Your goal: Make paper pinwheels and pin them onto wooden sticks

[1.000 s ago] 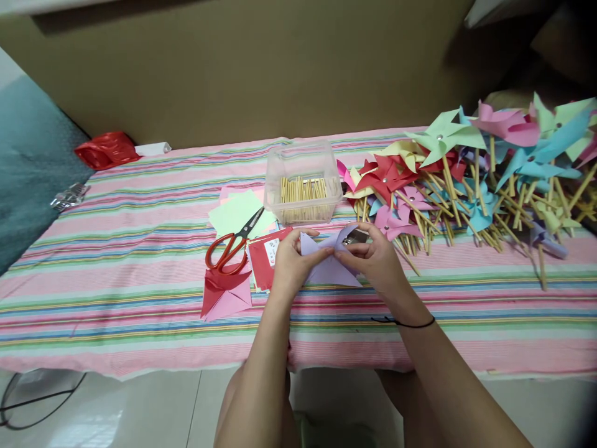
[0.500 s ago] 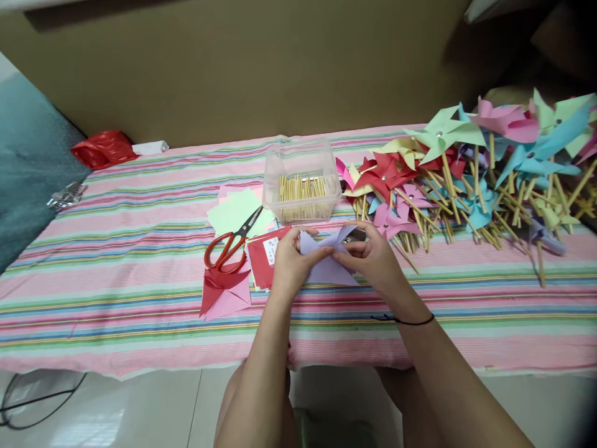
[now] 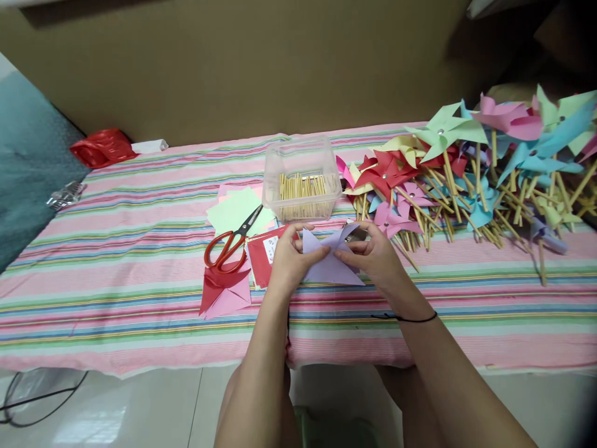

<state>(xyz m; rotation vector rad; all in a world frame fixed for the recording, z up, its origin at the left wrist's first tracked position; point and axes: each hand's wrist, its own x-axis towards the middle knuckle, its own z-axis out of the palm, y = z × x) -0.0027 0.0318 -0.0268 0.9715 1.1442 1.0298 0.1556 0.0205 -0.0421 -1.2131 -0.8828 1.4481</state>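
Note:
Between both hands is a purple sheet of pinwheel paper (image 3: 329,272), its corners partly folded in toward the centre. My left hand (image 3: 293,258) pinches its left side, thumb lying near the middle. On the other side my right hand (image 3: 373,255) grips it, thumb and index finger close to the centre. The fingers behind the paper are partly hidden. Left of my left hand lie a stack of red paper (image 3: 261,258) with a printed label and orange-handled scissors (image 3: 231,246). Red and pink cut paper pieces (image 3: 228,295) rest below the scissors.
A clear plastic box (image 3: 302,208) of short sticks stands behind my hands. Finished pinwheels (image 3: 448,180) crowd the right side. Pale green sheets (image 3: 237,211) lie left of the box. A red plastic bag (image 3: 103,148) sits at the far left on the striped cloth (image 3: 116,280).
Hardly anything differs. Both hands keep hold of the purple paper, which has shifted very slightly to the right.

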